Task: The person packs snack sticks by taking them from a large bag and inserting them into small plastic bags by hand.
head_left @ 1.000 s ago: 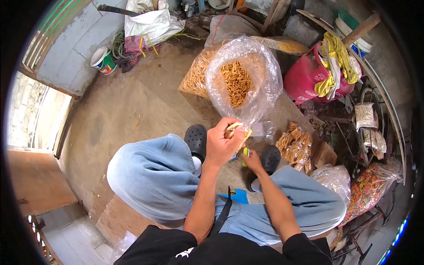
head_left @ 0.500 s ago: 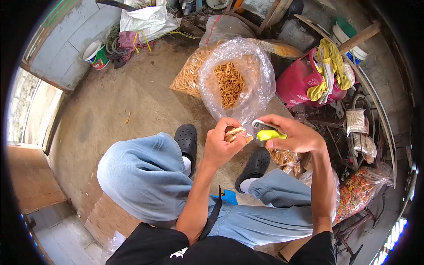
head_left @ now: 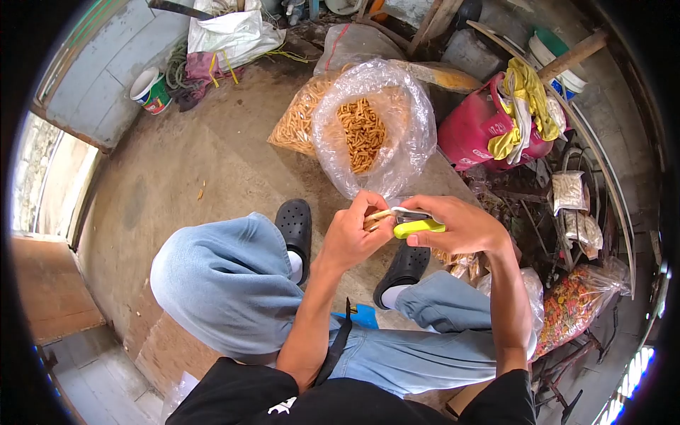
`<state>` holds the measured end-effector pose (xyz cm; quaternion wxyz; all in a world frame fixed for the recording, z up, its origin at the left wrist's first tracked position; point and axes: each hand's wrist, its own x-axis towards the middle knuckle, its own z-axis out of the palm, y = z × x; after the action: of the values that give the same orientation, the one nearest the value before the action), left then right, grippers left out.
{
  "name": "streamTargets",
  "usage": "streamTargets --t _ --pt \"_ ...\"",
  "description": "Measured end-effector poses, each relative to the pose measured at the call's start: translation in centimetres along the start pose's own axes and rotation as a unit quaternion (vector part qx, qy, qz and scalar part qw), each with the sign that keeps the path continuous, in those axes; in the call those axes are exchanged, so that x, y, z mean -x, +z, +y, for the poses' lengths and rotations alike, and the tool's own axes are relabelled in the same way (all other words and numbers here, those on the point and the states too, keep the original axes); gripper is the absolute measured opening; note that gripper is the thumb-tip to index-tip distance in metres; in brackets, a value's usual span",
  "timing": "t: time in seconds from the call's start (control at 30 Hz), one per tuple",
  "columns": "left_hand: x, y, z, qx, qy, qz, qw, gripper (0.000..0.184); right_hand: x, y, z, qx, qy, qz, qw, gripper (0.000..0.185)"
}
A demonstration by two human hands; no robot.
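My left hand (head_left: pixel 352 234) is closed round a small clear packet of tan snack sticks (head_left: pixel 377 219). My right hand (head_left: pixel 460 225) grips a yellow-green stapler (head_left: pixel 419 227), its metal jaw at the packet's top edge. Fingers partly hide the packet, and I cannot tell whether the jaw is pressed fully down on it. Just beyond both hands stands a large open plastic bag (head_left: pixel 416 134) of brown snack sticks (head_left: pixel 363 134). Several filled packets (head_left: pixel 457 263) lie on the floor below my right hand, partly covered by it.
A pink drum (head_left: pixel 467 134) with yellow cloths (head_left: pixel 524 106) on it stands at the right. Lower right is a bag of colourful snacks (head_left: pixel 577 308). A small bucket (head_left: pixel 150 91) and a white sack (head_left: pixel 234 35) sit at the back left. My clogs (head_left: pixel 294 230) rest on the concrete floor.
My right hand has moved left, bringing the stapler from beside the packet onto its top edge. The left hand keeps its hold with little movement.
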<state>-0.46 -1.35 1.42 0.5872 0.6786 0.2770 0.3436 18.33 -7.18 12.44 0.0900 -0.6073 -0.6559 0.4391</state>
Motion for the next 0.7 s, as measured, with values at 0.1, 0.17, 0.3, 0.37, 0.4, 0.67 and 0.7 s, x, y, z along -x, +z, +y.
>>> streamTargets --t 0.1,0.17,0.3,0.37,0.4,0.67,0.7 --pt "0.0 0.2 -0.6 -0.006 0.041 0.000 0.999 0.019 -0.1 0.0 0.1 0.023 0.001 -0.002 1.000 0.051" --pt "0.1 0.3 -0.7 0.021 0.020 -0.018 0.999 0.017 -0.1 0.1 0.5 0.027 -0.003 -0.001 1.000 0.051" --pt "0.2 0.3 -0.7 0.028 0.011 -0.030 0.999 0.015 -0.3 0.6 1.2 0.044 -0.020 0.012 0.999 0.049" --pt "0.2 0.3 -0.8 0.024 0.009 -0.023 0.999 0.018 -0.5 0.7 1.0 0.038 -0.006 0.006 0.999 0.049" --pt "0.2 0.3 -0.8 0.024 0.009 -0.023 0.999 0.018 -0.6 0.7 0.9 0.033 0.007 0.000 0.999 0.048" --pt "0.2 0.4 -1.6 -0.012 0.043 0.001 0.999 0.013 -1.9 1.8 3.1 0.025 -0.059 0.050 0.997 0.042" --pt "0.2 0.3 -1.7 -0.011 0.042 0.001 0.999 0.013 -2.0 1.9 3.4 0.044 -0.063 0.063 0.995 0.041"
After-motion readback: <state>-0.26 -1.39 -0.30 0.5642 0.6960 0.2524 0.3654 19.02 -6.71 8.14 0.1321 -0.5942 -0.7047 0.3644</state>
